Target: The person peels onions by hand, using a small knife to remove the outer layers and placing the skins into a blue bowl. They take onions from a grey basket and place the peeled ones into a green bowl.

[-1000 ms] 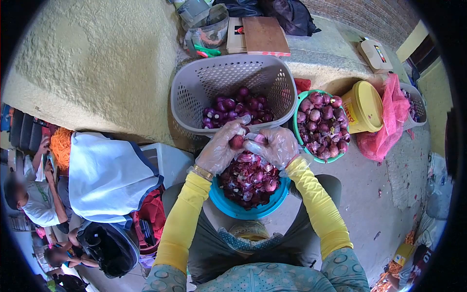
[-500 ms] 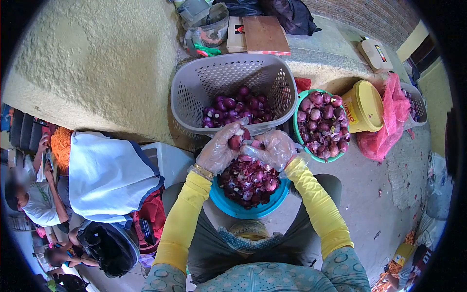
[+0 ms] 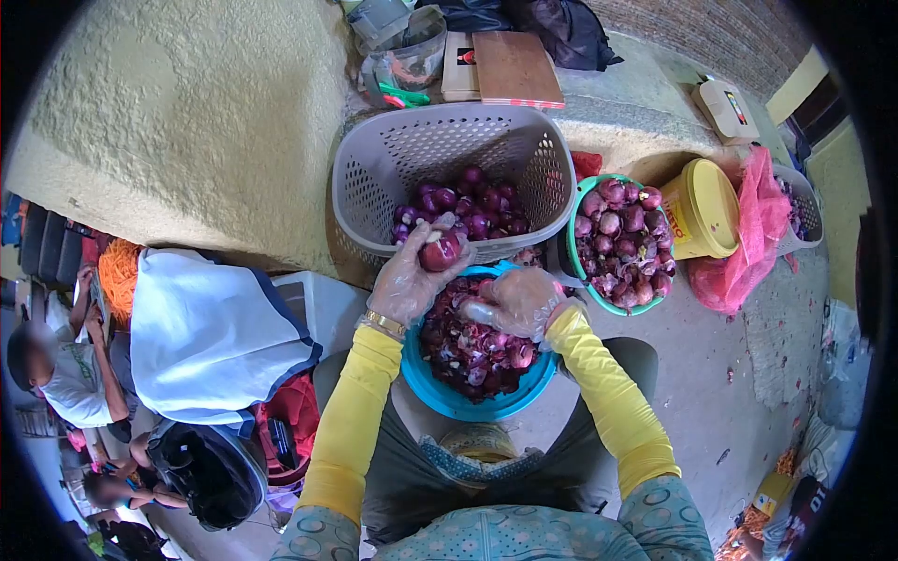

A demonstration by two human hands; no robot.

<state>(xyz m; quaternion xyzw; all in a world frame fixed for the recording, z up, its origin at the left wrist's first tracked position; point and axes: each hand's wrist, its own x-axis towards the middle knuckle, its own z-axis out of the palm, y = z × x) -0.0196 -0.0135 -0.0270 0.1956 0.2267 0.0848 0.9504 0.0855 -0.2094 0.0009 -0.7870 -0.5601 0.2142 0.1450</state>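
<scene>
My left hand, in a clear plastic glove, is closed around a red onion at the near rim of the grey basket. Lower and to the right, my gloved right hand hovers over the blue basin. Its fingers are curled together and point left; whatever they hold, if anything, cannot be made out. Dark red onion skins and pale scraps fill the basin. Inside the basket lie several shiny peeled onions.
Right of the basket, a green-rimmed tub holds unpeeled onions. Beyond it stand a yellow bucket and a pink mesh bag. A white-and-blue cloth lies at left, near a seated person. Boards rest on the ledge.
My hands have come apart. The left has risen slightly toward the basket with the onion, while the right has moved off the onion and down over the basin.
</scene>
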